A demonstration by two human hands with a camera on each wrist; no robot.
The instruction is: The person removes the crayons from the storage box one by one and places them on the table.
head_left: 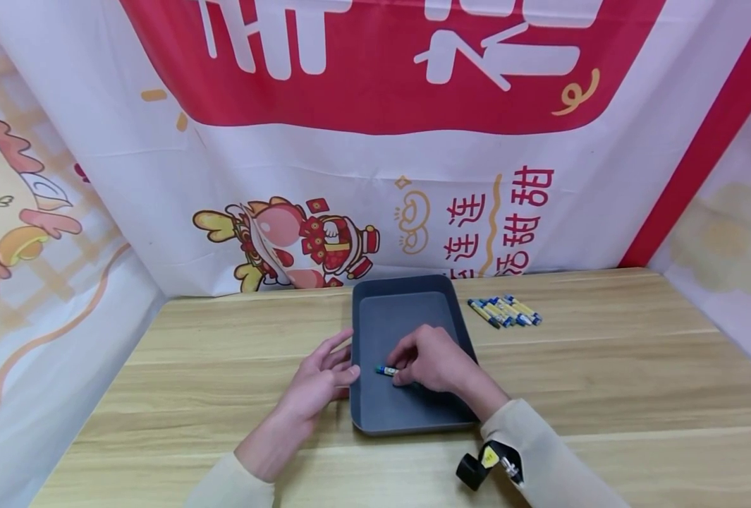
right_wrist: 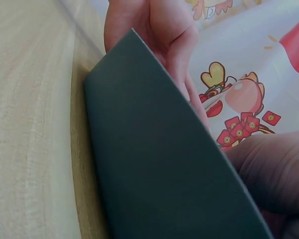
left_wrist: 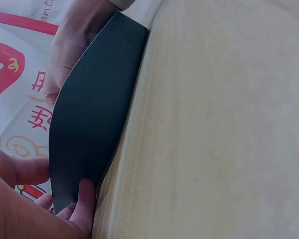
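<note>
A dark grey rectangular tray (head_left: 407, 423) lies on the table with its long side pointing away from me. At its left wall is my left hand (head_left: 321, 377), thumb over the rim and fingers against the outer side. Inside the tray, my right hand (head_left: 432, 360) pinches a crayon (head_left: 386, 370) between thumb and fingers, low over the tray floor. One dark blue-green end of the crayon shows; the rest is hidden by the fingers. Both wrist views show mostly the tray's outer wall (left_wrist: 97, 99), and in the right wrist view the wall (right_wrist: 149, 149) hides the crayon.
Several yellow-wrapped crayons (head_left: 505, 310) lie side by side on the wooden table (head_left: 603, 367), right of the tray's far end. A printed cloth (head_left: 324, 162) hangs behind the table, close to the tray's far edge. More cloth hangs at both sides.
</note>
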